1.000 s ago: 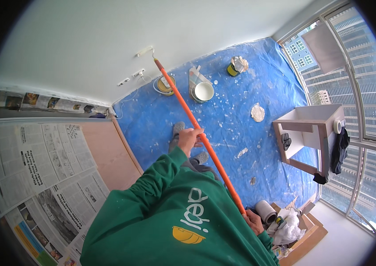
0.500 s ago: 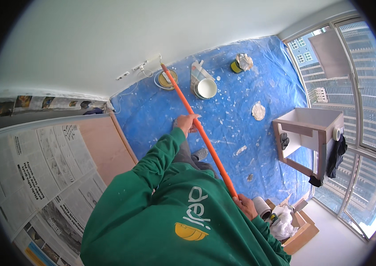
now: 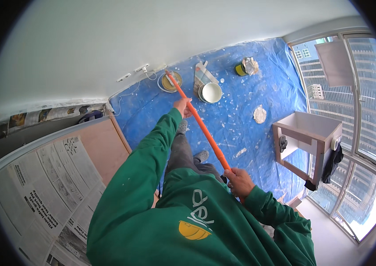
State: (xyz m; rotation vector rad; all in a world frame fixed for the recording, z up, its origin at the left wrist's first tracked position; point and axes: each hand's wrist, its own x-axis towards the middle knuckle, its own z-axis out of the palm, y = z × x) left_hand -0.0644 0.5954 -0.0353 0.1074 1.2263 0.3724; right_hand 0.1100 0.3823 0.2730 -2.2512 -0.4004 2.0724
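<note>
A long orange pole (image 3: 205, 132) slants from my body toward the wall, and both hands grip it. My left hand (image 3: 182, 107) is wrapped round its upper part, and my right hand (image 3: 240, 181) is closed round the near end. The pole's far tip is close to the foot of the wall (image 3: 121, 48), crossing over a round paint bucket (image 3: 177, 76). Whatever is fixed to the tip is too small to make out. Right of the bucket stands a white bowl-like container (image 3: 212, 92) beside a flat paint-spotted tray (image 3: 202, 73).
Blue plastic sheeting (image 3: 236, 128) spotted with paint covers the floor. A foil-topped can (image 3: 245, 67) stands farther right. An open wooden cabinet frame (image 3: 301, 144) sits by the windows (image 3: 370, 84). Newspaper (image 3: 59, 177) covers a board at left. Wall sockets (image 3: 141, 68) hold a plugged cable.
Both hands have moved forward, my right hand the most, coming away from my side with the pole's near end. The pole's tip appears slightly lower, and the view has shifted a little.
</note>
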